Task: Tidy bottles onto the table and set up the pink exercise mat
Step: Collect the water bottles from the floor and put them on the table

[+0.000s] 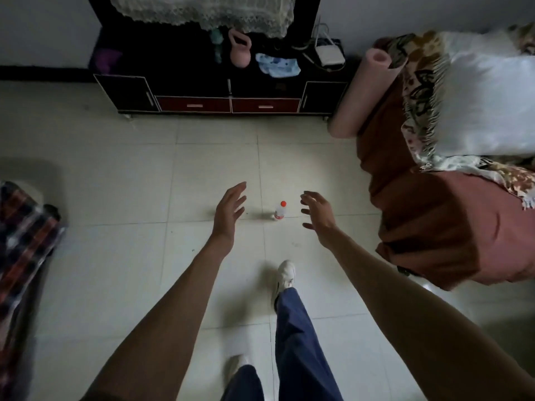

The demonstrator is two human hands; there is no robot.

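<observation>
I see both hands stretched out over the floor with nothing in them. My left hand [230,208] is released, fingers straight and close together, palm turned inward; my right hand [317,211] is also released, fingers spread and lightly bent, touching nothing. Between them in the frame, on the pale glossy tile floor [115,175], stands a small clear plastic bottle [280,211] with a red cap, upright and apart from both hands. The rolled pink mat [359,96], a soft foam tube, leans at the upper right between the dark bench [220,91] and the bed [434,221], touching the bed's rust-brown cover. On the bench at top centre sit a pink kettlebell [239,52], a crumpled blue-and-white cloth [278,65] and a white box with cables [330,55]; a lace cloth [208,11] hangs above them. A plaid fabric [20,233] fills the left edge. Open tile runs from the bottle up to the bench's red drawers. My white shoes and blue trousers show at bottom centre.
</observation>
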